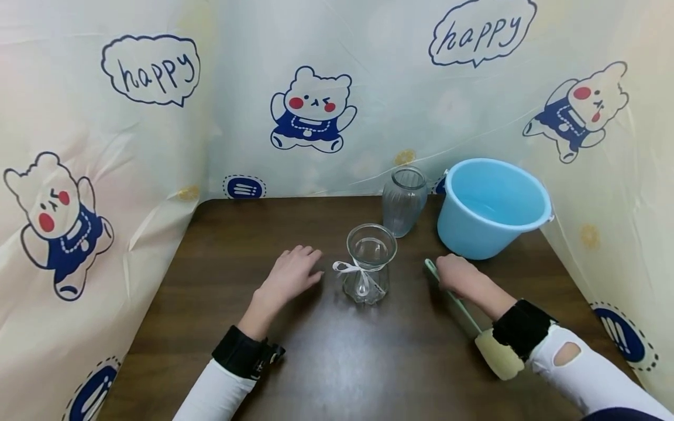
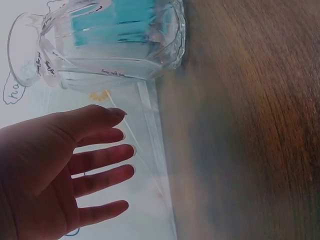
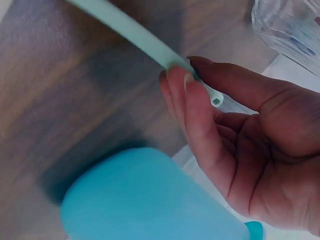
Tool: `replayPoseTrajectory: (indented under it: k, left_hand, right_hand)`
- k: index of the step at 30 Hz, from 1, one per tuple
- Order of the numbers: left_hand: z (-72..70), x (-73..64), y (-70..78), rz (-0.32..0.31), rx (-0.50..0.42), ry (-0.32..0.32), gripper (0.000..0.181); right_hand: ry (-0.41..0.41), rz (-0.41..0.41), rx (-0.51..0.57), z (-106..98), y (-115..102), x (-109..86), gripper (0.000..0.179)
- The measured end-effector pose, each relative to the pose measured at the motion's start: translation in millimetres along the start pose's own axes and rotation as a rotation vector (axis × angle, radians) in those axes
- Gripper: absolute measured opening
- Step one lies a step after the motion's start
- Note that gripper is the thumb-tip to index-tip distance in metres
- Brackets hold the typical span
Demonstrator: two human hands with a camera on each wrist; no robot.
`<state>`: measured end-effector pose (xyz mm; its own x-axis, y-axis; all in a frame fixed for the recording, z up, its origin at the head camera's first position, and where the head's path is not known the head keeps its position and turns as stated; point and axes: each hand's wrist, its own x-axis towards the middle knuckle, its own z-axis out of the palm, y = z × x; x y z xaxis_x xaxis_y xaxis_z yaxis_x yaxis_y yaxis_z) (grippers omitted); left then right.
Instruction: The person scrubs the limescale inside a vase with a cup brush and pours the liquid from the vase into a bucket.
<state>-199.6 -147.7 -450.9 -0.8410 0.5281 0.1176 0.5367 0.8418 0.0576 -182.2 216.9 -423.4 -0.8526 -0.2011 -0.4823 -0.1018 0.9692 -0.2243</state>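
White sleeves [image 1: 213, 392] nearest; left hand [image 1: 292, 275] relaxed, holding nothing, beside bow-tied glass jar [image 1: 372, 260]; right hand [image 1: 460, 272] pinches sponge brush [image 1: 496, 355] near handle end, in front of blue bucket [image 1: 479, 234]
Looks like picking-up step, next move likely calls for steady pinch and lift; brush partly behind right cuff [image 1: 526, 326], contact with table [image 1: 316, 368] unclear, sleeves cut off
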Motion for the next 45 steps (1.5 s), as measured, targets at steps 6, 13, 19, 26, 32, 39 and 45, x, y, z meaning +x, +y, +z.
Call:
replayPoseTrajectory:
  k: [6,13,19,26,32,39,45]
  left_hand:
    - [-3.6,3.3,0.5,-0.005,0.006,0.002,0.035]
    - [-0.3,0.9,3.2,0.002,-0.016,-0.009,0.036]
    - [3.8,-0.2,4.4,0.002,-0.022,-0.023,0.036]
    - [6.9,-2.7,5.2,0.005,-0.02,-0.017,0.036]
    - [8.3,-5.9,5.3,0.0,-0.02,-0.015,0.036]
    - [3.3,-9.2,7.9,0.008,-0.006,0.012,0.032]
    - [5.5,-9.6,10.1,-0.003,-0.014,-0.002,0.033]
  right_hand:
    - [0.01,-0.04,-0.005,-19,-6,-4.5,0.007]
    - [0.128,-0.089,0.002,-29,-9,-17.2,0.007]
    - [0.295,-0.148,0.074,-50,-17,-40.6,0.012]
    - [0.541,-0.204,0.173,-90,-36,-83.6,0.017]
    - [0.808,-0.229,0.212,-114,-61,-120.0,0.027]
    - [1.048,-0.342,0.381,-135,-84,-140.9,0.035]
    - [1.166,-0.481,0.383,-142,-104,-132.7,0.034]
